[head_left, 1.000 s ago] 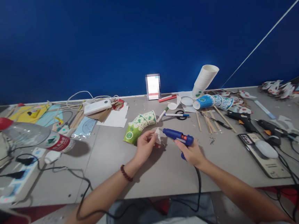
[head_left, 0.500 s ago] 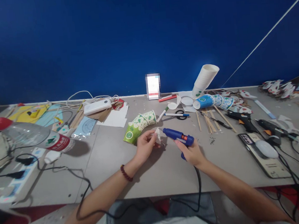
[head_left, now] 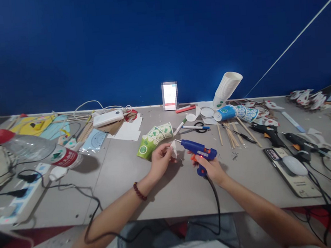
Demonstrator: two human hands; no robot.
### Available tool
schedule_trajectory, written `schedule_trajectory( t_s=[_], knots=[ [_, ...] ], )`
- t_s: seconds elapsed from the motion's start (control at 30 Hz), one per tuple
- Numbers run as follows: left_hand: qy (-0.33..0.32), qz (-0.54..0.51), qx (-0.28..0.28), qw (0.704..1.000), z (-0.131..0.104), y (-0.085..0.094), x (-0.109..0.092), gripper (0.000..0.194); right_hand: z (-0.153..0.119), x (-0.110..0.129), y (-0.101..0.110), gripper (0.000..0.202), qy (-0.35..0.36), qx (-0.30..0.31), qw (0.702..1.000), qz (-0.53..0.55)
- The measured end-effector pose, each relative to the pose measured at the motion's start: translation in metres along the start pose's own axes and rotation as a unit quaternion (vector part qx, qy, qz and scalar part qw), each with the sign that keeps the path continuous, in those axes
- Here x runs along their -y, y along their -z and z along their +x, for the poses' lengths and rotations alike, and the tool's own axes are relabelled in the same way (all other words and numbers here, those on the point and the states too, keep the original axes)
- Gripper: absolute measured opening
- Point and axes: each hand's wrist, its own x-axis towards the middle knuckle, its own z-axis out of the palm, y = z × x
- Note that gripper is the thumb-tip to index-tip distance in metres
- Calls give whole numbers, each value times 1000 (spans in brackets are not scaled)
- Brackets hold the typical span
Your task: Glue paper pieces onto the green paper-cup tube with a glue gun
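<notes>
Between the fingertips of my left hand (head_left: 160, 161) is a small white piece of paper (head_left: 174, 149), pinched upright. My right hand (head_left: 211, 167) grips a blue glue gun (head_left: 198, 148) with an orange trigger and a small red light. Its metal nozzle points left, close to the paper's upper edge; whether they touch I cannot tell. Just behind my left hand lie green-patterned paper cups (head_left: 155, 137), joined in a bent row. The glue gun's black cord (head_left: 215, 197) hangs down over the table edge.
Left are a plastic bottle (head_left: 49, 151) and a power strip (head_left: 27, 196). Behind lie scissors (head_left: 202, 127), markers (head_left: 185, 109) and a blue cup row (head_left: 226, 113) beside stacked cups (head_left: 228, 85). To the right are wooden sticks (head_left: 230, 135), black glue guns (head_left: 300, 145) and a phone (head_left: 292, 178).
My right hand has turned the glue gun slightly and shifted its grip, so the orange trigger and red light now show. My left hand has hardly moved.
</notes>
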Motion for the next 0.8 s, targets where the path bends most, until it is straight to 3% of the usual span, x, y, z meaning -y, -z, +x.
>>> schedule_trajectory(
  t_s=[0.1, 0.43, 0.57, 0.7, 0.8],
  knots=[
    [1, 0, -6, 1000, 0, 0, -1, 46, 3, -1, 0, 37, -2, 2, 998, 57],
    [27, -18, -8, 999, -1, -1, 1, 51, 11, 13, -2, 30, -118, -33, 962, 243],
    [39, -6, 0, 999, -2, -1, -1, 50, 12, 11, -3, 26, -113, -56, 960, 252],
    [41, -5, 10, 999, -2, -1, 0, 51, 13, 7, -2, 23, -121, -38, 959, 253],
    [38, -9, 17, 999, -1, -1, 3, 51, 13, 7, -2, 26, -92, -18, 980, 177]
  ],
)
